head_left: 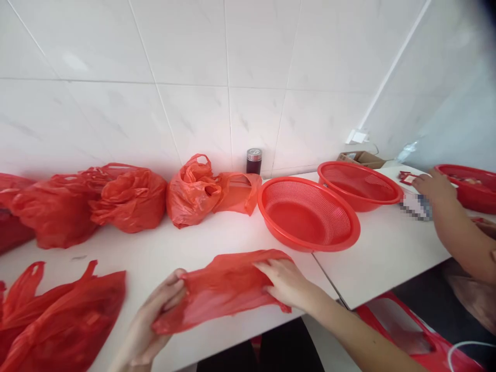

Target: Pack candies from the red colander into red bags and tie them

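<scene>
- Head view: the left hand (149, 323) has its grip pinching the left end of a flat red plastic bag (225, 289), thumb on top, at the near edge of the white bench (182, 243).
- The right hand (284, 281) presses the bag's right end, fingers laid over the plastic and thumb tucked under it, so this grip is closed on the bag too.
- The bag stretches between both hands, lying just above the bench's near edge, near the middle of the scene.
- At the near left lies a loose pile of red bags (58, 310).
- Along the far wall sit stuffed red bags (116, 199) and a knotted red bag (201, 191).
- A dark cylinder with a metal lid (253, 161) stands by the wall.
- Right of centre rest a red colander basket (308, 214) and a second red basket (358, 183) behind it.
- At the far right, another person's hand (434, 186) reaches over the bench beside a third red basket (470, 186).
</scene>
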`<state>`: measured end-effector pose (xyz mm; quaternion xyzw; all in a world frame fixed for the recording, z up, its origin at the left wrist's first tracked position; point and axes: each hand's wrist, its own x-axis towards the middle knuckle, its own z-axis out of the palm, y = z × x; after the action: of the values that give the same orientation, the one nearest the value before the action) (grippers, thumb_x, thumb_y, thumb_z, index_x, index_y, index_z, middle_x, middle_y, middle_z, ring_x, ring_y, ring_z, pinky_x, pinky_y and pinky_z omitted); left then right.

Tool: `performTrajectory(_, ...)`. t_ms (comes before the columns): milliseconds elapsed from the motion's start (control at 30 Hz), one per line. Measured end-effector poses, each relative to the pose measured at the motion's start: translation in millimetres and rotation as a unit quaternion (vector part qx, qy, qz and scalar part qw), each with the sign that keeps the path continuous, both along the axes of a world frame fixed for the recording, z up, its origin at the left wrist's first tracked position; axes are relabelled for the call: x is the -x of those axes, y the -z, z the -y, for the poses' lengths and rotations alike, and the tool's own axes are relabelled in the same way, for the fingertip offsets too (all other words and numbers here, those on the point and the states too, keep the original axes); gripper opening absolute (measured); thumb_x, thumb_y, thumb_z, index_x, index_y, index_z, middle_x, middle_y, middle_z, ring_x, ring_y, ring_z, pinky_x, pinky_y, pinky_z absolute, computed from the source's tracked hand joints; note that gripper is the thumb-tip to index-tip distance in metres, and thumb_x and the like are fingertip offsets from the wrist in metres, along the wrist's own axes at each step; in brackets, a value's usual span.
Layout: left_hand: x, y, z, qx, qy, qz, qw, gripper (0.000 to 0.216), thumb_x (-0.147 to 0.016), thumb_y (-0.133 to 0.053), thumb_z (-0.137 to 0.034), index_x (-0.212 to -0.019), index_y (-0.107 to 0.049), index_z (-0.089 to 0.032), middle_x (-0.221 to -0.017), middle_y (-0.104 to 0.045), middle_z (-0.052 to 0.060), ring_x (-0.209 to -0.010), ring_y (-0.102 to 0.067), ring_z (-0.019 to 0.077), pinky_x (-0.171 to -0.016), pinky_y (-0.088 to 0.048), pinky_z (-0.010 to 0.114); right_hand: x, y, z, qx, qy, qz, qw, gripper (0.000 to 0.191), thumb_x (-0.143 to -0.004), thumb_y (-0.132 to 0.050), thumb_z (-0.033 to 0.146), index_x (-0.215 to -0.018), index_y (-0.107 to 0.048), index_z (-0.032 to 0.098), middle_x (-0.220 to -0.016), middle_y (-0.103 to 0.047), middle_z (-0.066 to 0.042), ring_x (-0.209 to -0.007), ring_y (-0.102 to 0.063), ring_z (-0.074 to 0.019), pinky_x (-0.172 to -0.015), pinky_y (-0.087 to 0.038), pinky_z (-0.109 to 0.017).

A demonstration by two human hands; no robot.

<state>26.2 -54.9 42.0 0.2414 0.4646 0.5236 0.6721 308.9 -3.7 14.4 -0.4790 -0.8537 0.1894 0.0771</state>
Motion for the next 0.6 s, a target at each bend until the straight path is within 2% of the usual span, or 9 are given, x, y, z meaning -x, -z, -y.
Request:
performTrajectory(100, 13.1, 5.0, -10.0, -0.025, -0.08, -0.081, 0.993, 0.032, -0.062, -0.079, -0.035, -0.083, -0.059, -0.022, -0.061, -0.04, -0.007, -0.049, -0.037, 0.006, -0.045, -0.034, 0.015, -17.3, -2.0, 2.3, 0.035, -0.045, 0.017, 0.998, 0.081, -0.07, -0.063, 0.012, -0.145, -0.038, 0.032, -0.141, -0.049, -0.007, -0.126, -0.047, -0.0281, -0.101, -0.039, -0.041)
performTrajectory(167, 4.9, 7.0, -17.6, -0.072, -0.119, -0.25, 0.958, 0.03, -0.064, -0.077, -0.039, -0.085, -0.062, -0.023, -0.074, -0.051, -0.002, -0.061, -0.048, 0.0105, -0.053, -0.042, 0.02, -20.1, -7.4, 2.9, 0.036, -0.055, 0.009, 0.998, 0.085, -0.068, -0.065, 0.014, -0.145, -0.036, 0.034, -0.146, -0.043, -0.006, -0.129, -0.043, -0.0284, -0.104, -0.036, -0.041)
performTrajectory(200, -3.9, 7.1, -19.5, -0.114, -0.143, -0.355, 0.917, 0.029, -0.066, -0.074, -0.04, -0.087, -0.064, -0.024, -0.087, -0.056, 0.002, -0.073, -0.054, 0.0148, -0.062, -0.047, 0.024, -19.7, -10.0, 2.2, 0.035, -0.053, 0.006, 0.998, 0.084, -0.068, -0.066, 0.015, -0.145, -0.037, 0.033, -0.145, -0.044, -0.006, -0.129, -0.043, -0.029, -0.104, -0.036, -0.042)
performTrajectory(233, -14.9, 6.6, -19.8, -0.166, -0.167, -0.45, 0.861, 0.026, -0.07, -0.071, -0.04, -0.089, -0.066, -0.024, -0.102, -0.058, 0.006, -0.089, -0.057, 0.0203, -0.075, -0.049, 0.031, -18.6, -12.0, 1.1, 0.034, -0.049, 0.004, 0.998, 0.083, -0.068, -0.068, 0.018, -0.144, -0.038, 0.031, -0.143, -0.046, -0.007, -0.128, -0.045, -0.0295, -0.104, -0.036, -0.043)
performTrajectory(300, -39.9, 5.6, -16.3, -0.278, -0.19, -0.57, 0.749, 0.017, -0.076, -0.067, -0.035, -0.089, -0.069, -0.025, -0.13, -0.05, 0.01, -0.121, -0.047, 0.0304, -0.099, -0.039, 0.045, -15.6, -13.4, -2.1, 0.028, -0.042, -0.001, 0.999, 0.073, -0.073, -0.067, 0.023, -0.142, -0.043, 0.027, -0.137, -0.051, -0.01, -0.124, -0.048, -0.0303, -0.101, -0.039, -0.044)
performTrajectory(367, -63.3, 8.3, -11.9, -0.353, -0.164, -0.623, 0.678, 0.012, -0.079, -0.065, -0.027, -0.089, -0.072, -0.028, -0.143, -0.042, 0.008, -0.135, -0.033, 0.0349, -0.109, -0.024, 0.055, -12.4, -11.2, -4.8, 0.014, -0.041, -0.012, 0.999, 0.058, -0.081, -0.061, 0.025, -0.138, -0.049, 0.025, -0.133, -0.054, -0.011, -0.123, -0.049, -0.0301, -0.1, -0.04, -0.045)
performTrajectory(467, -84.9, 25.5, -14.9, -0.38, -0.108, -0.692, 0.604, 0.02, -0.079, -0.065, -0.021, -0.09, -0.075, -0.033, -0.148, -0.039, 0.005, -0.14, -0.023, 0.0399, -0.109, -0.013, 0.064, -8.4, -4.3, -6.0, 0.005, -0.066, -0.033, 0.997, 0.04, -0.087, -0.054, 0.022, -0.126, -0.061, 0.028, -0.142, -0.047, -0.008, -0.127, -0.046, -0.0285, -0.102, -0.039, -0.044)
performTrajectory(533, -88.0, 43.7, -25.5, -0.37, -0.059, -0.725, 0.578, 0.027, -0.08, -0.063, -0.02, -0.1, -0.074, -0.035, -0.151, -0.036, 0.007, -0.141, -0.02, 0.0424, -0.107, -0.01, 0.068, -6.9, -0.1, -4.6, 0.018, -0.101, -0.039, 0.994, 0.032, -0.084, -0.057, 0.02, -0.113, -0.069, 0.029, -0.15, -0.037, -0.005, -0.133, -0.039, -0.0288, -0.105, -0.037, -0.043)
performTrajectory(600, -83.4, 61.1, -41.0, -0.352, -0.004, -0.728, 0.588, 0.039, -0.081, -0.06, -0.017, -0.114, -0.069, -0.035, -0.152, -0.034, 0.009, -0.14, -0.022, 0.042, -0.107, -0.016, 0.067, -6.6, 2.2, -2.1, 0.045, -0.14, -0.034, 0.988, 0.028, -0.079, -0.061, 0.019, -0.103, -0.073, 0.028, -0.154, -0.03, -0.002, -0.139, -0.03, -0.0307, -0.107, -0.035, -0.044)
